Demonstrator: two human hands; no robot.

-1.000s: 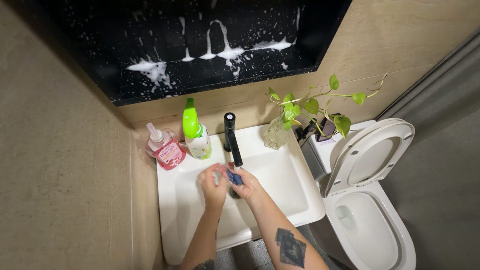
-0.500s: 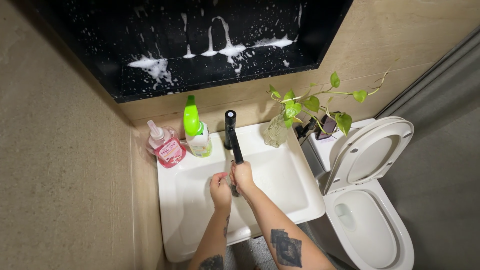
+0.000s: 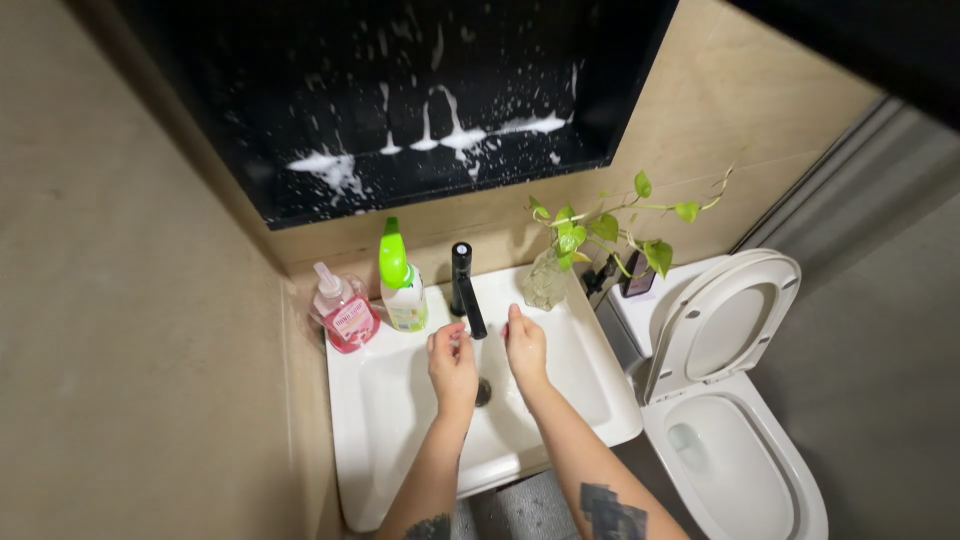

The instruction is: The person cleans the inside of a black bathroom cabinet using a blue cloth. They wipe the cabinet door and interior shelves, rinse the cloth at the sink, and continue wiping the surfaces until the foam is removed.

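The black tap [image 3: 465,290] stands at the back rim of the white basin [image 3: 585,400], its spout slanting forward and down toward the person, so its long axis runs from the back wall to the drain [image 3: 484,391]. Both hands are held in the basin under the spout's end. The left hand [image 3: 452,366] sits just left of the spout tip, its fingers loosely curled and holding nothing that shows; it is the nearer of the two to the tap, close to touching. The right hand [image 3: 525,345] lies just right of the tap, fingers straight and together, pointing at the back wall, empty. The drain shows between the two wrists.

Left of the tap, on the basin's back ledge, stands a spray bottle [image 3: 401,283] with a green head, and left of that a pink soap pump [image 3: 344,309]. Right of the tap a glass vase [image 3: 545,282] holds a trailing plant [image 3: 610,225]. Above the tap a dark recess [image 3: 330,90] is spattered with white foam. Well right of the tap, a toilet [image 3: 735,440] stands with its lid up.
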